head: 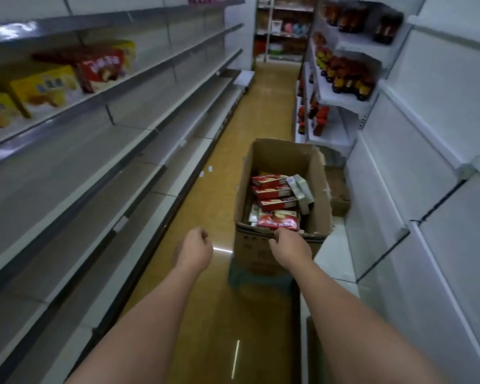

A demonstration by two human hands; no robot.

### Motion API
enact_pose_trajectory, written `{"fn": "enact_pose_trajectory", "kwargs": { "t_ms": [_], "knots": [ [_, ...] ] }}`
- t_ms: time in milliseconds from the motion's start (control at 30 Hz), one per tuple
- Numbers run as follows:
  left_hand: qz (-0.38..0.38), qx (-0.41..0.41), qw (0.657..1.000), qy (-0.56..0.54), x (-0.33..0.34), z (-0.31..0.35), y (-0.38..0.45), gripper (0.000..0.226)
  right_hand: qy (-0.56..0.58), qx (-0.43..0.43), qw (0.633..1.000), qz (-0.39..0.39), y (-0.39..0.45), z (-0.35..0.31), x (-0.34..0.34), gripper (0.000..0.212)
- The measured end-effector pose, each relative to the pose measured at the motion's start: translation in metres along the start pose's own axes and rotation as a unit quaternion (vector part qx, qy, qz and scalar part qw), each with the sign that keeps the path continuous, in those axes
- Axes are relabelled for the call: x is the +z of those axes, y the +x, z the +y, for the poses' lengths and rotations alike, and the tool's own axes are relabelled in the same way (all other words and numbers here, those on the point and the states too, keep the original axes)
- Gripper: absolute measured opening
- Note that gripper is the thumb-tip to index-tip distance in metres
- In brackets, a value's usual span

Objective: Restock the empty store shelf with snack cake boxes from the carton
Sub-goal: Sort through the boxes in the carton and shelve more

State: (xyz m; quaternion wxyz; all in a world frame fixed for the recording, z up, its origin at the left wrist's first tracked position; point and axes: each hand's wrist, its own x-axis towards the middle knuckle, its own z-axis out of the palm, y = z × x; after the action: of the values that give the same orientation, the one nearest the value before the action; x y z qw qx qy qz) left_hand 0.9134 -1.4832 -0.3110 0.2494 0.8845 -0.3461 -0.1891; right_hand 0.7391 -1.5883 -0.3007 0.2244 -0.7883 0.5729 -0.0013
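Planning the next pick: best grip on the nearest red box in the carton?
Take the red box by its long edges, from above. It lies tilted, face up, on the pile against the near wall of the carton, whose walls close off the sides. The right hand is already at that wall.

Matt brown cardboard carton (311,189) under right hand (288,242); glossy printed boxes (273,187) inside; shiny yellow floor (219,300) below left hand (194,249).
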Motion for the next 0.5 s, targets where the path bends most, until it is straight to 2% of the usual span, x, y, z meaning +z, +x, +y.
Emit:
{"fn": "enact_pose_trajectory", "kwargs": {
  "t_ms": [200, 400, 500],
  "knots": [
    [-0.02, 0.028, 0.999, 0.025, 0.057, 0.072, 0.03, 0.022, 0.025, 0.048, 0.998, 0.026, 0.045, 0.071, -0.036, 0.021],
    [-0.05, 0.06, 0.996, 0.042, 0.103, 0.126, 0.061, 0.017, 0.04, 0.07, 0.996, 0.031, 0.086, 0.107, -0.051, 0.009],
    [-0.079, 0.072, 0.993, 0.046, 0.12, 0.142, 0.08, 0.016, 0.035, 0.078, 0.996, 0.028, 0.109, 0.115, -0.054, 0.017]
  ]
}}
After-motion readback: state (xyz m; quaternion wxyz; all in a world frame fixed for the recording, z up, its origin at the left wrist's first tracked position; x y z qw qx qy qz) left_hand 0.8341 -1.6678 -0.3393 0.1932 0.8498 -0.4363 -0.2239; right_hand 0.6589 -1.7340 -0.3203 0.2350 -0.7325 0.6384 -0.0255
